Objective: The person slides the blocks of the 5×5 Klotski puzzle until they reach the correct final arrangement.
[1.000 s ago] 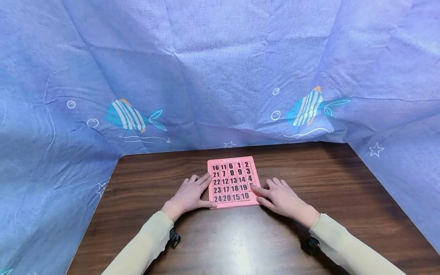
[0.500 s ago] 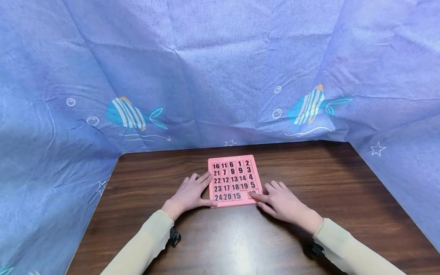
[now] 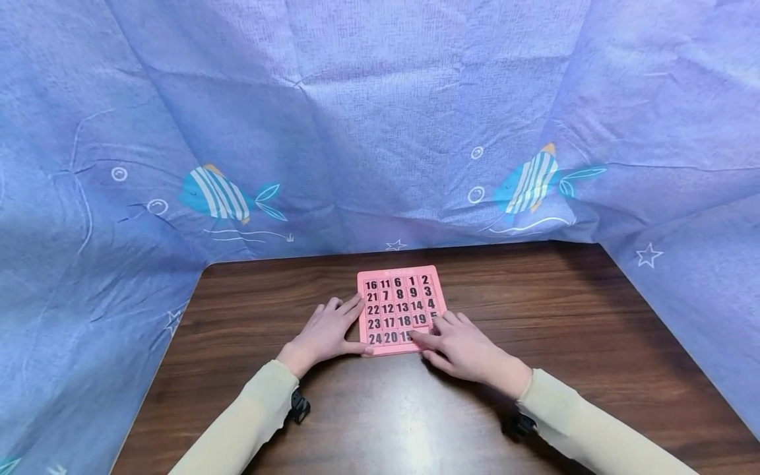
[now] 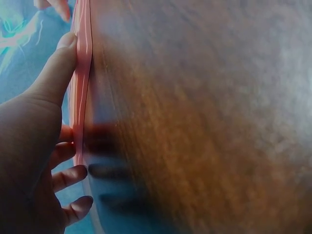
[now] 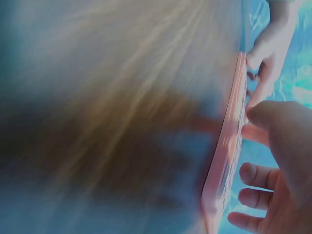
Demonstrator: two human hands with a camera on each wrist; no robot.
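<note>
A pink sliding number puzzle [image 3: 404, 351], a square board with black-numbered tiles, lies flat on the table. My left hand [image 3: 322, 333] rests along its left side, straight fingers at the left edge and thumb on the near left corner. From the right, my right hand [image 3: 466, 348] reaches over the board's near right part. Its index finger touches the tile 15 [image 3: 405, 336] in the bottom row. That hand covers the bottom right of the board and part of the tile 5. In the right wrist view the puzzle [image 5: 224, 151] appears edge-on beside the fingers.
The dark wooden table [image 3: 267, 284] extends around the puzzle. Behind it and at both sides hangs a blue cloth [image 3: 380, 132] printed with striped fish. A black wrist device [image 3: 299, 406] sits under the left sleeve, another [image 3: 522, 425] under the right.
The tile 5 slid down to the fourth row, then the tile 10 slid right in the bottom row. My right index finger has since moved left to the tile 15. My left hand stayed put.
</note>
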